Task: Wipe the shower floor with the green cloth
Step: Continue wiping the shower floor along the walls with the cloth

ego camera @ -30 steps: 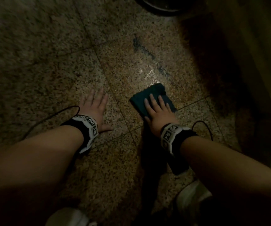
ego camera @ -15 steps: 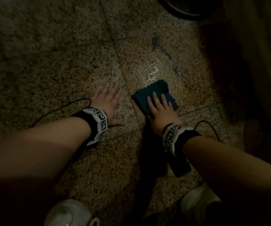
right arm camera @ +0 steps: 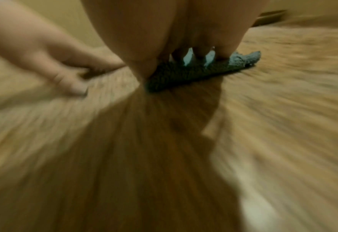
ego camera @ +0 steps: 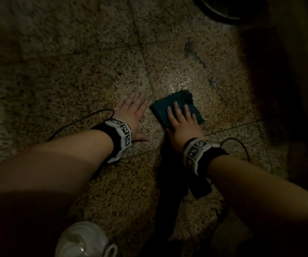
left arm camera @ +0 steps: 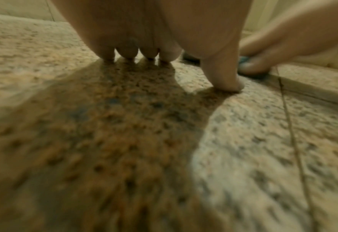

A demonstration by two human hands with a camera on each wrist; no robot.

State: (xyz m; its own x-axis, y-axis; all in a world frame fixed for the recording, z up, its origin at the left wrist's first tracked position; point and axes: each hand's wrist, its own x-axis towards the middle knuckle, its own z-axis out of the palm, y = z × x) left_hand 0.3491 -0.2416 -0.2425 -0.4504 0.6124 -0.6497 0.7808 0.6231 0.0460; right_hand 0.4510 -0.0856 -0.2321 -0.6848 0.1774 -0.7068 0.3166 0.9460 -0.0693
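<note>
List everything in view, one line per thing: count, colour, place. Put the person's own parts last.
cloth: one, dark green, folded flat on the floor under the right hand.
floor: speckled brown-beige stone tiles with dark joints, filling the view; a shiny wet patch just beyond the cloth.
streak: one, dark, on the tile beyond the cloth.
round object: one, dark, at the top edge; too dim to identify.
shoes: white, one plain at the bottom edge, left of centre.
wristbands: two, black with white marker blocks and black cables, one on each wrist.
left hand: flat on the bare floor, left of the cloth.
right hand: fingers straight, pressing on the cloth.
</note>
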